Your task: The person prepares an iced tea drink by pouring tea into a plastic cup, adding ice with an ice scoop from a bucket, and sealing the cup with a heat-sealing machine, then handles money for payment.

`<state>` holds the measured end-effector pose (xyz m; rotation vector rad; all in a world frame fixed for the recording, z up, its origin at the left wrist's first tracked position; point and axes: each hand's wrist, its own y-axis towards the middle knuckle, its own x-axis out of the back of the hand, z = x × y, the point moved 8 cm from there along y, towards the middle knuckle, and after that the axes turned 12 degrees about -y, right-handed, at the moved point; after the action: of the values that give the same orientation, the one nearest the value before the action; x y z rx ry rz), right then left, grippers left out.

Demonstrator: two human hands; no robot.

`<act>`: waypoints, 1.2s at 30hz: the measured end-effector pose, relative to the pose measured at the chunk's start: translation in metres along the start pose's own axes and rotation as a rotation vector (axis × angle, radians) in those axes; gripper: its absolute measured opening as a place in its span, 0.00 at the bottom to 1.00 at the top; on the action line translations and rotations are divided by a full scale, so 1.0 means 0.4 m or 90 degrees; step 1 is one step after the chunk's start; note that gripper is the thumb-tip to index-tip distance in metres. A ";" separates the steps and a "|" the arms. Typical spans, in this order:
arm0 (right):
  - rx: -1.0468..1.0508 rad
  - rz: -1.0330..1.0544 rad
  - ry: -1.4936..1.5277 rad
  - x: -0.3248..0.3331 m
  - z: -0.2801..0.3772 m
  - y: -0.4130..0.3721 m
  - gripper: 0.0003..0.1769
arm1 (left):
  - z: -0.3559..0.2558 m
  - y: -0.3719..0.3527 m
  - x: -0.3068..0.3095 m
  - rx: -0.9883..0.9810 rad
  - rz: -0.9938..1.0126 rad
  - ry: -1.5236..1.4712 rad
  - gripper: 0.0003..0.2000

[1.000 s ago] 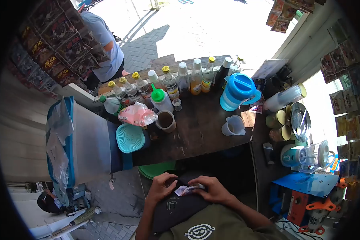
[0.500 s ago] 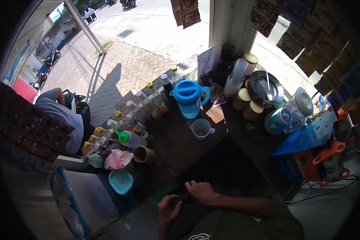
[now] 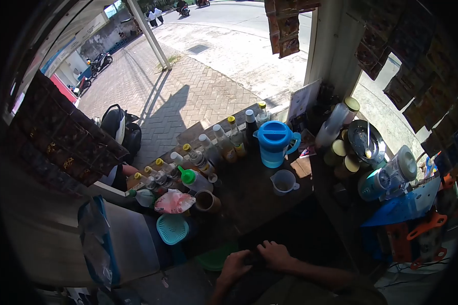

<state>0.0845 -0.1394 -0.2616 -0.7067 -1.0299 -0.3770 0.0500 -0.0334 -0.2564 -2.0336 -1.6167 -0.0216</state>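
Low in the head view, close to my body, my left hand [image 3: 235,266] has its fingers curled at the edge of a dark object [image 3: 255,258] whose kind is lost in shadow. My right hand [image 3: 276,255] lies over the other side of that object with bent fingers. In front of them on the dark counter [image 3: 239,206] stand a clear measuring jug [image 3: 284,183] with a spout and a blue-lidded water pitcher [image 3: 273,145]. A green round item [image 3: 216,256] shows below the counter, left of my hands.
Several bottles [image 3: 204,147] line the counter's outer edge. Left are a brown cup [image 3: 207,202], a turquoise basket [image 3: 172,230], a pink packet [image 3: 174,202] and a clear storage box [image 3: 130,236]. Right are a blender [image 3: 387,175], jars [image 3: 336,152] and a black plate [image 3: 366,140]. Sachet strips [image 3: 66,142] hang around.
The view has turned, so the counter things sit further right and lower. My left hand has closed in on the dark object, nearer my right hand. The person outside is now mostly hidden behind sachets.
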 end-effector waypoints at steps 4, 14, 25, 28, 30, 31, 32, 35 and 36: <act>-0.087 0.192 -0.031 -0.075 -0.059 0.015 0.24 | 0.039 -0.005 -0.034 0.015 0.013 0.181 0.17; 0.029 0.106 0.353 0.124 -0.198 0.057 0.22 | 0.075 0.004 -0.073 0.055 0.136 0.223 0.17; -0.193 -0.384 0.220 0.068 -0.651 0.141 0.40 | 0.095 -0.197 0.062 -0.109 0.293 -0.093 0.19; -0.093 -0.395 0.216 0.061 -0.587 0.220 0.28 | -0.057 -0.270 0.176 -0.064 0.175 -0.224 0.19; -0.078 -0.522 0.168 0.082 -0.543 0.236 0.22 | -0.185 -0.322 0.250 -0.210 0.018 -0.158 0.19; -0.082 -0.500 0.205 0.061 -0.533 0.262 0.22 | -0.226 -0.355 0.261 -0.192 0.015 -0.169 0.19; -0.084 -0.486 0.239 0.061 -0.526 0.301 0.21 | -0.290 -0.380 0.268 -0.236 0.070 -0.162 0.18; -0.030 -0.415 0.290 0.040 -0.496 0.393 0.27 | -0.465 -0.454 0.284 -0.376 0.237 -0.144 0.16; 0.052 -0.449 0.284 0.039 -0.491 0.424 0.31 | -0.506 -0.484 0.279 -0.428 0.294 -0.132 0.16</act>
<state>0.3195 -0.1518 -0.3717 -0.1440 -0.8312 -1.0466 -0.0319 0.0097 0.0305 -2.9755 -1.3150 -0.2187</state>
